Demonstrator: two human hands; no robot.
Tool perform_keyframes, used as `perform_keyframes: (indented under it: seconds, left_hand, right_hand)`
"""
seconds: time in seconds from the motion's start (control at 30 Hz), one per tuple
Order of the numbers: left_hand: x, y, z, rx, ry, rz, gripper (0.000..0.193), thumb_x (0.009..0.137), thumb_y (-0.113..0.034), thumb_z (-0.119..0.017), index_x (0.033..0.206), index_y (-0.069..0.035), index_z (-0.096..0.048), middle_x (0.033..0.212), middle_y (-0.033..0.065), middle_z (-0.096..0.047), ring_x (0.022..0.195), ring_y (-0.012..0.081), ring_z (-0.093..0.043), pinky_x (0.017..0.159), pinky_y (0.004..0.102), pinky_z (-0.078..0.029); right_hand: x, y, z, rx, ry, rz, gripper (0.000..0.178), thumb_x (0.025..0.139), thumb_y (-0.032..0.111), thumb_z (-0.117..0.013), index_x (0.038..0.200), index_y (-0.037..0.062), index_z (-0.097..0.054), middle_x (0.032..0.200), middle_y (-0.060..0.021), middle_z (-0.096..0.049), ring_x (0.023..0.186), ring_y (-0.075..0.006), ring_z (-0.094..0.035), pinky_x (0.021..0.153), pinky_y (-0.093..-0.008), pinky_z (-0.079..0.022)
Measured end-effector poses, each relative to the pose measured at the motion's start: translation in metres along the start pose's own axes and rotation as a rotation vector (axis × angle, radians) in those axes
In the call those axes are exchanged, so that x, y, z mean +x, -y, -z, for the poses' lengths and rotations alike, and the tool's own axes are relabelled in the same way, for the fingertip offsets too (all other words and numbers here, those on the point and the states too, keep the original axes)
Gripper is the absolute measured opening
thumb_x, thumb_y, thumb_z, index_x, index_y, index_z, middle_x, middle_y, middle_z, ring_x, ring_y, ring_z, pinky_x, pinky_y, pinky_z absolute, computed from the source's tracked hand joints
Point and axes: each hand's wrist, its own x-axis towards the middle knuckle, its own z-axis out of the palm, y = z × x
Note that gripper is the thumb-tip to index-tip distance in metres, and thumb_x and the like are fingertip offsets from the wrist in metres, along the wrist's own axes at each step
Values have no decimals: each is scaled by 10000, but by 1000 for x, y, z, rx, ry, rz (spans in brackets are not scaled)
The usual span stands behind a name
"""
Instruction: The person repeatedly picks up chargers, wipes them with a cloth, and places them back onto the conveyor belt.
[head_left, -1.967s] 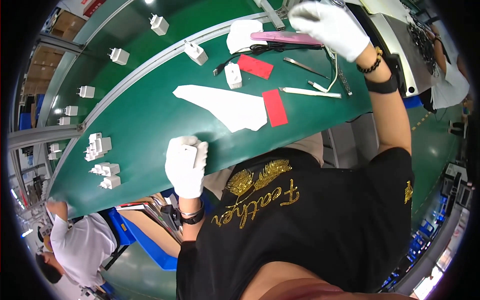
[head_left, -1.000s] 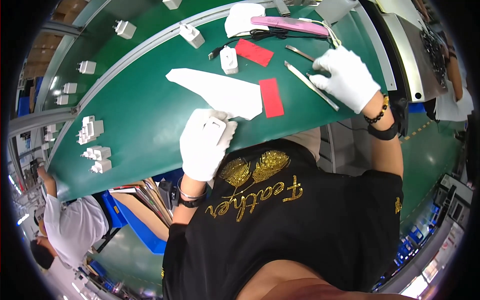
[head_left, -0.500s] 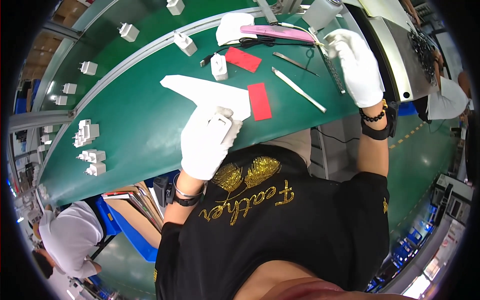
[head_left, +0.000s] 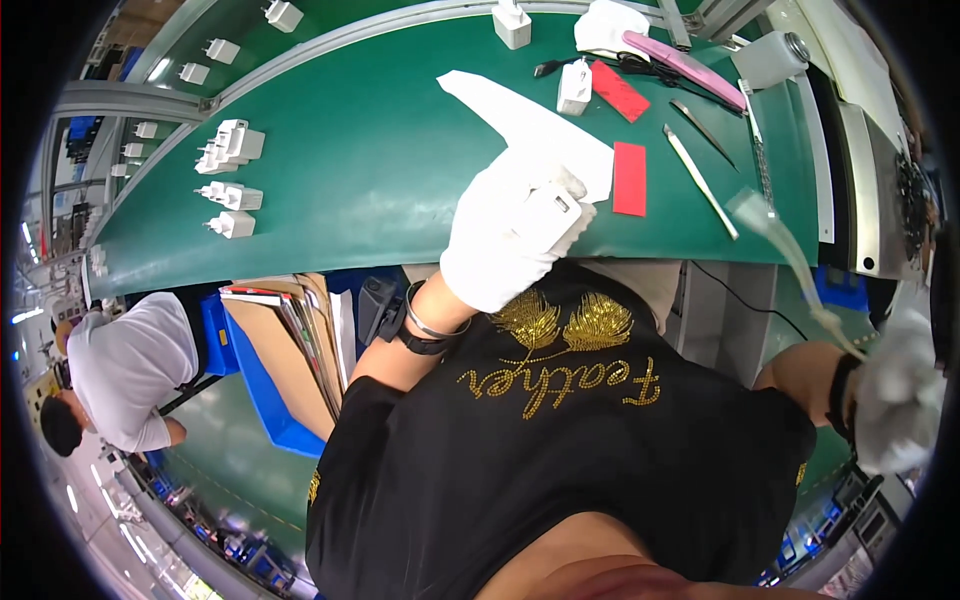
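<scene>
In its white glove, my left hand (head_left: 500, 235) is closed around a white USB charger (head_left: 553, 218), its port facing up. The hand rests over a white sheet (head_left: 530, 115) on the green table. My right hand (head_left: 900, 385), also gloved, is off the table at the far right, blurred by motion. From it a long, pale, translucent strip-like thing (head_left: 795, 260) reaches back to the table's edge; its kind is unclear. A red rectangular card (head_left: 629, 178) lies beside the sheet. Behind it are a second red card (head_left: 620, 92) and another white charger (head_left: 574, 87).
White chargers (head_left: 232, 145) cluster at the left of the table (head_left: 340, 190). Slim metal tweezers (head_left: 703, 133), a white stick-like tool (head_left: 700, 180), a pink strip-shaped thing (head_left: 685, 68) and a bottle (head_left: 770, 60) are at right. A folder-filled blue bin (head_left: 262, 375) stands below left.
My right hand has swung from the tools down and outward to the right, bringing the pale strip-like thing along. My left hand keeps its hold on the charger. The whole view has shifted.
</scene>
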Motion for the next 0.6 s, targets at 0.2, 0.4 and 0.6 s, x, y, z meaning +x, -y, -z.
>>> perform_keyframes:
  seconds: [0.2, 0.4, 0.6]
  left_hand:
    - [-6, -1, 8, 14, 49, -73, 139, 770, -30, -681, 857, -50, -576, 750, 32, -585, 602, 125, -572, 524, 234, -450]
    - [-4, 2, 16, 545, 102, -543, 236, 657, -68, -729, 844, -83, -586, 802, 68, -578, 696, 240, -585, 555, 329, -483]
    - [-11, 7, 14, 343, 121, -265, 345, 641, -3, -739, 934, -79, -573, 820, 22, -604, 731, 141, -591, 668, 251, -479]
  right_hand:
    - [-32, 16, -116, 623, 469, -640, 256, 818, -78, -564, 1073, -48, -565, 877, -98, -618, 773, -152, -595, 690, -244, -483]
    - [-43, -2, -152, 391, 460, -273, 190, 812, -51, -626, 995, 1, -616, 844, -55, -641, 760, -125, -613, 700, -238, -486]
    - [-42, -8, -157, 274, 481, -87, 185, 786, 24, -675, 964, 48, -630, 795, -66, -641, 700, -218, -626, 622, -290, -474]
